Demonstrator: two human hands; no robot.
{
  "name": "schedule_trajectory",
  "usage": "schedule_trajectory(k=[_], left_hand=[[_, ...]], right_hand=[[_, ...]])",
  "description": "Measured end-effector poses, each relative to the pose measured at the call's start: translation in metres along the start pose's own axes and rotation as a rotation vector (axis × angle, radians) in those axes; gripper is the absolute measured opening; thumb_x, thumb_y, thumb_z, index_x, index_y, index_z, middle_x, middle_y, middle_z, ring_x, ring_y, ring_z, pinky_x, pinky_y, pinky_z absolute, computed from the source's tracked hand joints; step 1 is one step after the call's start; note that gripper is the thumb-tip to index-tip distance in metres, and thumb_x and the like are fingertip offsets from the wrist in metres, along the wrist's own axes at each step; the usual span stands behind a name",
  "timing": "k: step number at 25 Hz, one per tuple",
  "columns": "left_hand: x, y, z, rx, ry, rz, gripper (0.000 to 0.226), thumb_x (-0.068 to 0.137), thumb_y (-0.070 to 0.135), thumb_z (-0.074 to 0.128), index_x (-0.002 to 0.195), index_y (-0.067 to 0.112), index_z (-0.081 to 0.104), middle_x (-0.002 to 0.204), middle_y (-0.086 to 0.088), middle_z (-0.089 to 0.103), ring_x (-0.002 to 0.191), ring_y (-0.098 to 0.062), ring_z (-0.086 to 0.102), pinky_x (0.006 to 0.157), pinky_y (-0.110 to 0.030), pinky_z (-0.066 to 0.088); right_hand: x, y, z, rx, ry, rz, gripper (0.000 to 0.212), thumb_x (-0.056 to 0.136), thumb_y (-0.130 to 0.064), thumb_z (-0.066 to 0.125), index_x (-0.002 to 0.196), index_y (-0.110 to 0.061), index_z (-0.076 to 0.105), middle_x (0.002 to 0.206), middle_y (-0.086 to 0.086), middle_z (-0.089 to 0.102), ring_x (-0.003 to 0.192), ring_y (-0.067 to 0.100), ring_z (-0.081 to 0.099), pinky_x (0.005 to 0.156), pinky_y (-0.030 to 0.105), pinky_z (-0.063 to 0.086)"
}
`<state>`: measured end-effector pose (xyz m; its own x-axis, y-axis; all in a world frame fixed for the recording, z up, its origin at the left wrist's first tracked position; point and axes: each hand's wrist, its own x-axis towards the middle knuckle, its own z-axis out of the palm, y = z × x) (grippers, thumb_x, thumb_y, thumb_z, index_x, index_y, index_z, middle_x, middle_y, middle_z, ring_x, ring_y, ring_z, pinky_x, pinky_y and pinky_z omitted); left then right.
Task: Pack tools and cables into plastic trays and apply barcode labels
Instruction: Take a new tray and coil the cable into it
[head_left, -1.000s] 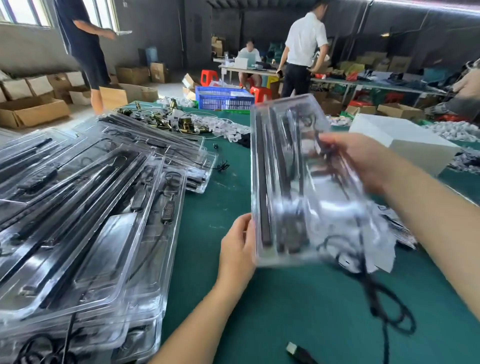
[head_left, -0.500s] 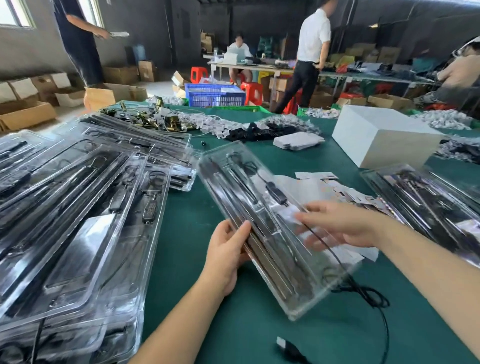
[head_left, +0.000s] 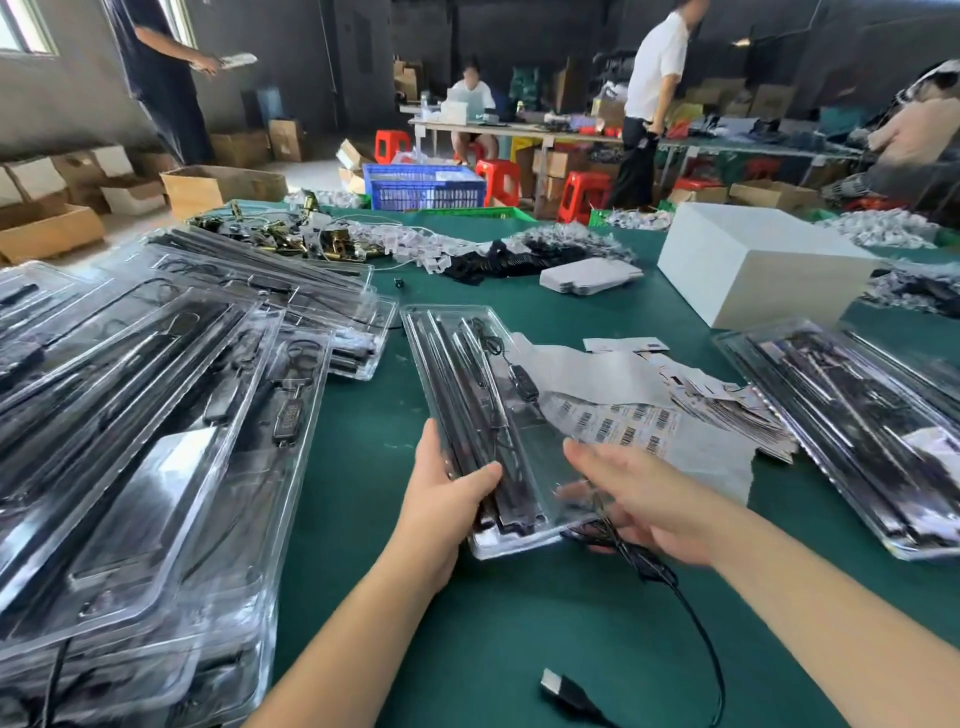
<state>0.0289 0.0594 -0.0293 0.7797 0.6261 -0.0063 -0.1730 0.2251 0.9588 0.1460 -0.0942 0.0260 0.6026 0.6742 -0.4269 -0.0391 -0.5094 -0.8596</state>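
Observation:
A clear plastic tray (head_left: 467, 364) with long black bars and a coiled cable lies lengthwise on the green table (head_left: 519, 623) in front of me. My left hand (head_left: 447, 499) grips its near left corner, thumb on top. My right hand (head_left: 639, 504) is at the tray's near right edge with fingers spread; the tray blurs its fingertips, so I cannot make out whether they grip. A black cable (head_left: 670, 587) trails out of the tray's near end to a USB plug (head_left: 563, 688). A sheet of barcode labels (head_left: 623, 426) lies just right of the tray.
Stacks of filled clear trays (head_left: 130, 441) cover the left side, and another filled tray (head_left: 857, 415) lies at the right. A white box (head_left: 753, 270) stands at the back right. Loose parts and bagged pieces (head_left: 415, 244) line the far edge. People work in the background.
The tray came down from an upright, lifted position and now lies nearly flat on the table, rotated lengthwise. My right hand slid from its far side to its near right edge.

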Motion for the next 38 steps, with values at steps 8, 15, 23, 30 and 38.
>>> schedule_trajectory(k=[8,15,23,30,38], left_hand=[[0.006,0.008,-0.006,0.764,0.252,0.111,0.065,0.092,0.014,0.055,0.149,0.008,0.024,0.153,-0.012,0.029,0.140,-0.025,0.027,0.115,-0.032,0.022],[-0.019,0.018,0.039,1.218,-0.308,0.639,0.055,0.091,0.045,0.048,0.140,0.020,0.046,0.141,0.000,0.050,0.133,-0.018,0.039,0.113,-0.034,0.028],[-0.009,0.002,0.071,0.595,-0.292,0.154,0.018,0.095,0.023,0.055,0.098,0.032,0.069,0.080,0.013,0.073,0.072,-0.003,0.071,0.071,-0.021,0.052],[-0.009,0.011,0.073,0.856,-0.401,0.256,0.023,0.092,0.031,0.055,0.079,0.014,0.066,0.065,-0.003,0.063,0.053,-0.010,0.047,0.056,-0.023,0.040],[-0.011,0.026,0.083,1.122,-0.570,0.150,0.024,0.098,0.023,0.036,0.081,0.027,0.053,0.090,0.005,0.065,0.088,-0.017,0.059,0.081,-0.030,0.048]], right_hand=[[-0.073,0.055,-0.025,-0.483,-0.092,0.172,0.025,0.075,-0.032,0.071,0.093,-0.018,0.061,0.066,0.000,0.071,0.052,0.013,0.063,0.045,0.022,0.045],[-0.044,0.025,-0.045,-0.141,0.426,-0.129,0.004,0.086,-0.022,0.067,0.088,-0.018,0.067,0.051,-0.006,0.059,0.041,0.007,0.048,0.045,0.018,0.039],[0.000,-0.013,-0.004,0.885,0.388,-0.410,0.030,0.088,0.009,0.047,0.094,-0.016,0.061,0.060,-0.003,0.053,0.048,0.008,0.046,0.049,0.019,0.042],[0.003,0.002,0.007,0.479,0.428,-0.570,0.034,0.096,-0.004,0.043,0.104,-0.029,0.065,0.094,-0.008,0.061,0.077,0.006,0.054,0.073,0.021,0.043],[-0.026,0.047,-0.038,-1.396,0.725,-1.085,0.042,0.077,-0.011,0.076,0.119,-0.016,0.070,0.109,-0.008,0.071,0.089,0.020,0.064,0.078,0.039,0.055]])
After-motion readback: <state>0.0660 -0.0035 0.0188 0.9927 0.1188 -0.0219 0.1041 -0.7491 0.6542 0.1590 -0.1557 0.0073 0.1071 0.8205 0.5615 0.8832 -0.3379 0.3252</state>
